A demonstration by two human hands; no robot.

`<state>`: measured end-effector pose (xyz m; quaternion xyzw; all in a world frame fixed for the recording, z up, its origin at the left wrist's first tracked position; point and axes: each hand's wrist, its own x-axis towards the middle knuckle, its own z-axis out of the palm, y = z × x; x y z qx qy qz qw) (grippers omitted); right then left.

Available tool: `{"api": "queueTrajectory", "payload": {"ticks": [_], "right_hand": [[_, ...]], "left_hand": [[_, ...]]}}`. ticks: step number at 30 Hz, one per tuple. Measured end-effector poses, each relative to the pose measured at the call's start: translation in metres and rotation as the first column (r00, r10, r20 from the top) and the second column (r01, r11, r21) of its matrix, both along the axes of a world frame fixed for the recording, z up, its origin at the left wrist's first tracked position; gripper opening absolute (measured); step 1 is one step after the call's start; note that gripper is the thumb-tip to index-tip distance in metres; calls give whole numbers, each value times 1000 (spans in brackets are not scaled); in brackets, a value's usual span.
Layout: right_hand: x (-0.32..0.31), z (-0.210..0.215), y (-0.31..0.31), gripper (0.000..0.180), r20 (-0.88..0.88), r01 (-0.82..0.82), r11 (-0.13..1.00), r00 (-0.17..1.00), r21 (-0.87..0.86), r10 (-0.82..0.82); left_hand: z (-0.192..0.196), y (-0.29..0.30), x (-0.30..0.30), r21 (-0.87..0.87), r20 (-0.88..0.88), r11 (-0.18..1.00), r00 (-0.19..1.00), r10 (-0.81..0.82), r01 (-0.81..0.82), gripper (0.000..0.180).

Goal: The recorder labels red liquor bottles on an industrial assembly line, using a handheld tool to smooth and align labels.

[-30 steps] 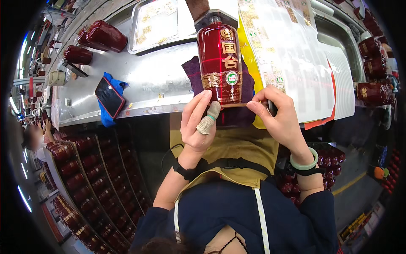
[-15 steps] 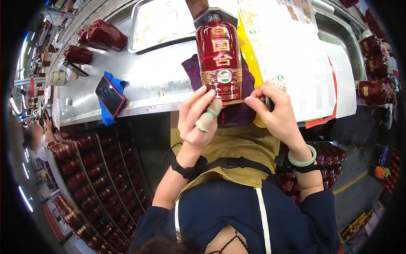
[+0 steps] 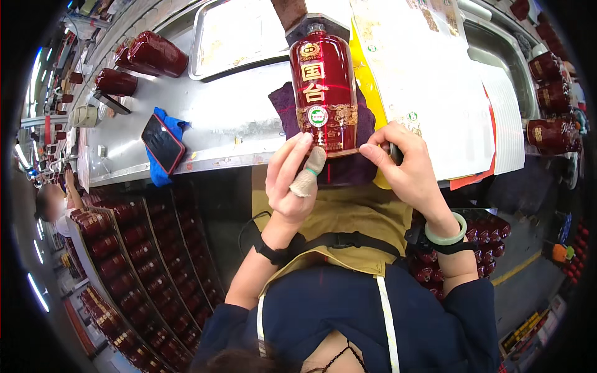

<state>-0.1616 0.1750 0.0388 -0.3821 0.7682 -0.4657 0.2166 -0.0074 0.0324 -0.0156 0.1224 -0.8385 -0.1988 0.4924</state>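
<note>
A glossy dark red bottle (image 3: 336,87) with gold lettering lies with its neck away from me, over a dark purple cloth (image 3: 284,107). A round green-and-white sticker sits within its gold band, left of the middle. At the base's left side, my left hand (image 3: 291,180) grips it, fingertips against the glass; one finger wears a pale cloth cover with a green band. My right hand (image 3: 404,161) is closed at the base's right corner, thumb tip at the edge and fingers bent. Its grip underneath is partly hidden. A dark angled rest (image 3: 341,30) stands by the bottle's neck.
Beside the bottle lie a yellow sheet (image 3: 367,74) and white label sheets (image 3: 429,81). Leftward are a metal tray (image 3: 198,46), a phone (image 3: 163,143) on blue cloth and several red bottles (image 3: 155,53). Racked bottles (image 3: 118,242) stand below left; a person (image 3: 56,202) is beyond.
The bottle has turned about its long axis, so its lettering and round sticker have shifted left. My left fingers have moved slightly; my right hand stays at the base corner.
</note>
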Motion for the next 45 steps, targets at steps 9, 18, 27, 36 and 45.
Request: {"api": "queueTrajectory", "payload": {"ticks": [9,18,27,36,45], "right_hand": [[5,12,3,13,151,-20,999,988,-48,28],[10,41,-2,13,123,-109,966,982,-236,141],[0,49,13,12,91,-86,975,990,-206,107],[-7,11,27,13,-85,64,997,994,-43,-68],[-3,13,32,13,-82,82,996,993,-27,-84]], "left_hand": [[16,-7,0,8,45,998,997,-69,69,45],[5,5,7,346,-48,938,999,-2,19,34],[0,2,4,133,-14,990,999,41,-39,28],[3,0,2,13,-13,1000,1000,9,-9,36],[-4,0,5,28,-10,999,999,35,-35,32]]}}
